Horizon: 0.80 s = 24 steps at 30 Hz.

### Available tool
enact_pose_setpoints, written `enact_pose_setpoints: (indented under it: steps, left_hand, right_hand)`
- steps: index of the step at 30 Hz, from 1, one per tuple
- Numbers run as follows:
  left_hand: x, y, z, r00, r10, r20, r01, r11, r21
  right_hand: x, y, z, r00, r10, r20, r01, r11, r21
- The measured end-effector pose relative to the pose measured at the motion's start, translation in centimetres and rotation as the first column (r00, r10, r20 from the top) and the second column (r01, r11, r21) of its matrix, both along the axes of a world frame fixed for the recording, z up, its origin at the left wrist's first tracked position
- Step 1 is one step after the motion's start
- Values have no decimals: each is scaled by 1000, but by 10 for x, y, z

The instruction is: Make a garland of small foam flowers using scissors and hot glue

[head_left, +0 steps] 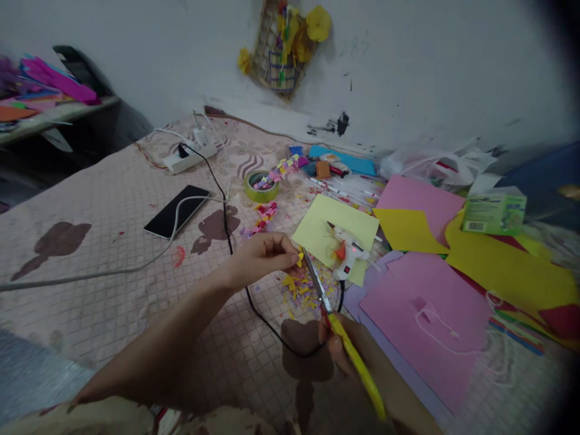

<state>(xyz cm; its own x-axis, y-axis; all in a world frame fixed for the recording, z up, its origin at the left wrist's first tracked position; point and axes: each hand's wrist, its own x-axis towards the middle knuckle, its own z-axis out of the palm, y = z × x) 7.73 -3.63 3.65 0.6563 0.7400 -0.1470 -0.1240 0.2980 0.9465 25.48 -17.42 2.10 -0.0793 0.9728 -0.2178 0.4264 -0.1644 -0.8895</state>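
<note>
Between the thumb and fingers of my left hand [265, 258] is a small yellow paper piece [299, 260]. My right hand [347, 344] grips yellow-handled scissors [333, 317], whose blades point up and left and reach the edge of that piece. Below the blades lies a pile of yellow and purple paper scraps [301, 290]. Just beyond, a white glue gun [348, 254] with a small red light rests on a pale yellow sheet [317, 226]. Small colourful cut pieces [265, 214] lie behind my left hand.
A black cable [254, 305] loops under my left wrist. Left stand a phone [177, 211] and a power strip [190, 156]. A tape roll [261, 186] sits at the back. Pink sheets [430, 314], yellow sheets [498, 260] and a green box [493, 211] cover the right side.
</note>
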Motion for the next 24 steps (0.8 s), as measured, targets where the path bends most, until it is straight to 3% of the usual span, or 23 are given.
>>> enact_pose_setpoints:
  steps: [12, 24]
  left_hand:
    - [-5, 5, -1, 997, -70, -40, 72, 997, 40]
    - [-8, 7, -2, 990, -134, -48, 136, 990, 41]
  right_hand:
    - [11, -4, -15, 995, 94, -35, -98, 985, -139]
    - [11, -6, -3, 999, 37, 5, -36, 993, -109]
